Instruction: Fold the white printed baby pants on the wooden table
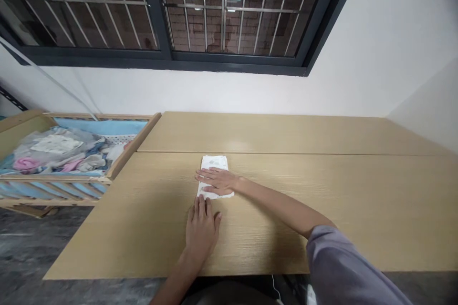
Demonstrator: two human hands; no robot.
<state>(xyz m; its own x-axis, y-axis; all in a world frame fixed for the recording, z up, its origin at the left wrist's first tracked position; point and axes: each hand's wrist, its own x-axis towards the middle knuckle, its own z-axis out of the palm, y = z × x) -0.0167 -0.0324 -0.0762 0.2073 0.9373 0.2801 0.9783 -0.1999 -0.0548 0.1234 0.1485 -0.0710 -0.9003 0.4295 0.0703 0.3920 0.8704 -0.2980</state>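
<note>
The right hand [216, 182] lies flat on a folded white cloth [214, 164], its grip released; the left hand [201, 231], open too, rests on the wooden surface [322, 228] just beside the cloth.

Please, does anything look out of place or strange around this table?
One thing stands out: the clothes in the slatted wooden box at left lie in a loose heap, with clear plastic on them, unlike the neatly folded white cloth under the right hand on the wooden table. Nothing looks spilled or damaged.
</note>
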